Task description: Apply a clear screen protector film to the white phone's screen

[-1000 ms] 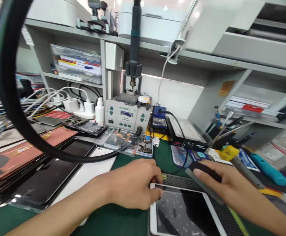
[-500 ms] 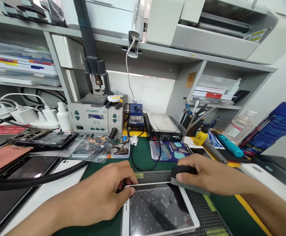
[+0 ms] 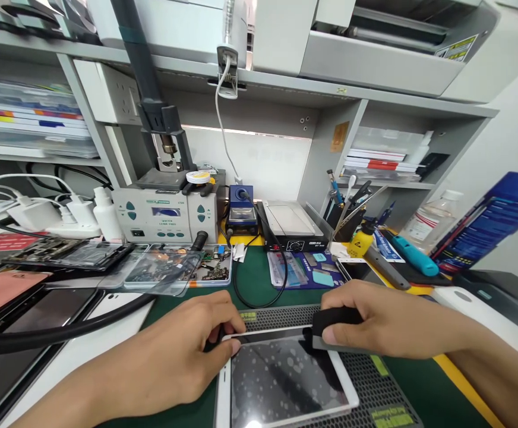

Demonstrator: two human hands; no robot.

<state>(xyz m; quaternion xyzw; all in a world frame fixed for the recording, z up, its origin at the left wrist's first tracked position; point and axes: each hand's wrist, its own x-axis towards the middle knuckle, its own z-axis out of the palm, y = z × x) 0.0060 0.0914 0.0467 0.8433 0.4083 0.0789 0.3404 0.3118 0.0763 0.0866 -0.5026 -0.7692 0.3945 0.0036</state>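
A white-framed tablet (image 3: pixel 292 380) lies face up at the front, its dark screen marked with many pale, bubble-like spots. My left hand (image 3: pixel 196 348) is closed at the tablet's upper left corner, thumb on the frame and fingers curled round the far edge. At the upper right corner, my right hand (image 3: pixel 370 318) grips a black-and-grey squeegee-like block (image 3: pixel 337 321), the thumb pressed on its near side. The block's grey lower edge overlaps the tablet's corner, and its exact kind is unclear. Beneath the tablet is a dark perforated pad (image 3: pixel 375 386).
A black cable (image 3: pixel 85 324) crosses the left front above several phones and panels. Behind my hands stand a parts tray (image 3: pixel 217 264), a grey rework station (image 3: pixel 165 217), a soldering-iron stand (image 3: pixel 242 208) and a heating plate (image 3: pixel 292 223). A yellow bottle (image 3: pixel 360 242) is at right.
The view has shifted slightly, moving the background left. The block and my right hand have slid a little rightward against the tablet's corner. My left hand keeps its hold.
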